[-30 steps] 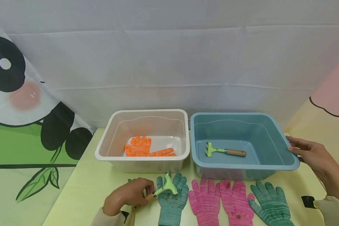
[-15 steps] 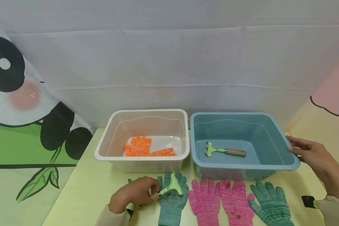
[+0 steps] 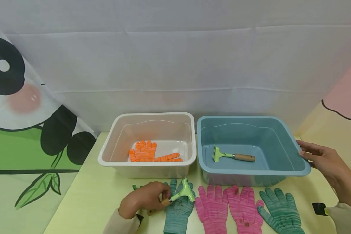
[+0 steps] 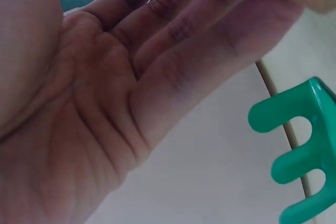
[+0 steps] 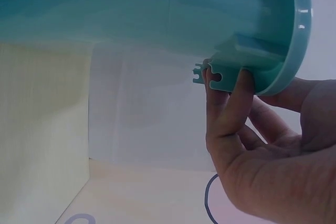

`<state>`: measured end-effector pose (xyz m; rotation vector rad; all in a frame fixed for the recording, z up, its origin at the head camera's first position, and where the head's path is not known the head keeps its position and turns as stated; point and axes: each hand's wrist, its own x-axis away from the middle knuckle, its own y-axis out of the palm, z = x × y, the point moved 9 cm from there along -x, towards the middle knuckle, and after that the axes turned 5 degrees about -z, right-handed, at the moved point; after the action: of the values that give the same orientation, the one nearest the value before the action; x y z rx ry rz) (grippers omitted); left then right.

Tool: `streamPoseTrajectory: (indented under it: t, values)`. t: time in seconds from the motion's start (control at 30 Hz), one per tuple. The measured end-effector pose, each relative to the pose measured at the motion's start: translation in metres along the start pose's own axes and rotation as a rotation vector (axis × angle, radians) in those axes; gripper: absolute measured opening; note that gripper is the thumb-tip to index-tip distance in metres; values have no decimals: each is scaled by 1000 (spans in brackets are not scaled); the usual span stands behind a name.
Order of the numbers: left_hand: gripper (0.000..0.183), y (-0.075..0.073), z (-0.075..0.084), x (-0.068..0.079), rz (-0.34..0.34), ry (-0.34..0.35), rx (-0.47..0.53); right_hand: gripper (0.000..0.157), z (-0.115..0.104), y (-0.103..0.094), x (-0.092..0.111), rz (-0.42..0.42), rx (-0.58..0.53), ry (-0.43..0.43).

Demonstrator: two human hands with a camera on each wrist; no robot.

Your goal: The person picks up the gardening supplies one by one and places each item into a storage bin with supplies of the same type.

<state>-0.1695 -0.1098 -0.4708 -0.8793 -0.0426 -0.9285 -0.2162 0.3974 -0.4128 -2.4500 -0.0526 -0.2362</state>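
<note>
In the head view my left hand (image 3: 147,199) holds a small hand rake by its wooden handle (image 3: 165,202). Its light green head (image 3: 186,192) overlaps the fingers of a teal glove (image 3: 178,208). A darker green rake head (image 4: 320,145), with blunt tines, shows beside the fingers in the left wrist view; the hand mostly hides it from the head camera. My right hand (image 3: 324,161) grips the right rim of a blue bin (image 3: 251,173), with fingertips under the lip in the right wrist view. Another light green hand rake (image 3: 233,157) lies inside that bin.
A white bin (image 3: 152,164) stands left of the blue one, with orange gloves (image 3: 145,152) in it. Pink gloves (image 3: 212,208) and another teal glove (image 3: 282,209) lie along the table's front (image 3: 82,195). A pale cloth (image 3: 175,65) hangs behind the bins.
My left hand has shifted steadily to the right with the rake, whose head has slid across the teal glove's fingers. The right hand and both bins have stayed put.
</note>
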Motion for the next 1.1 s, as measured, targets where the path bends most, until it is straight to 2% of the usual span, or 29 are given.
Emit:
streamPoseTrajectory:
  t: [0.23, 0.63, 0.87, 1.1]
  values:
    - [20, -1, 8, -4, -5, 24, -18, 58, 2, 0, 0, -4, -12, -6]
    - [29, 2, 16, -14, -19, 31, -48, 59, 4, 2, 0, 4, -26, 13]
    - [31, 2, 22, -17, -22, 55, -63, 58, 2, 2, 0, 13, -21, 2]
    - [30, 2, 27, -21, -28, 50, -68, 61, 1, 2, 0, 5, -26, -5]
